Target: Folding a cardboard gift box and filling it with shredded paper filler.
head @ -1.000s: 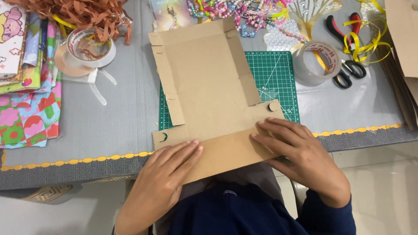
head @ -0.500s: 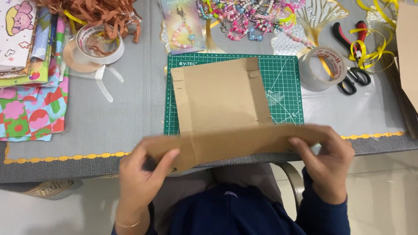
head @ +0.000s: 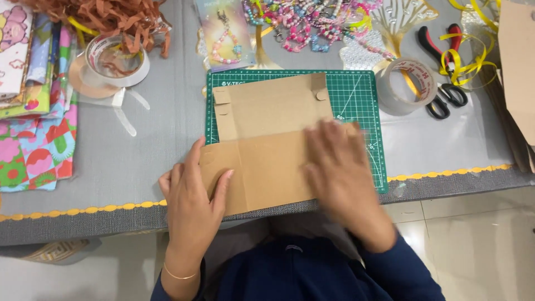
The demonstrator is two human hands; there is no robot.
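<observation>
Two hands press flat on the cardboard point(head: 267, 139): your left hand point(head: 192, 195) lies open on the folded flap's left end, fingers spread, and your right hand point(head: 340, 173), blurred, lies open across its right part. The cardboard sits on the green mat point(head: 359, 100) at the near edge of the bench point(head: 122, 167), its lower flap turned up over the panel. You seem to be creasing that fold; the next move likely calls for firm, even pressure along the crease. Tape point(head: 407, 86) and scissors point(head: 443, 97) lie to the right.
</observation>
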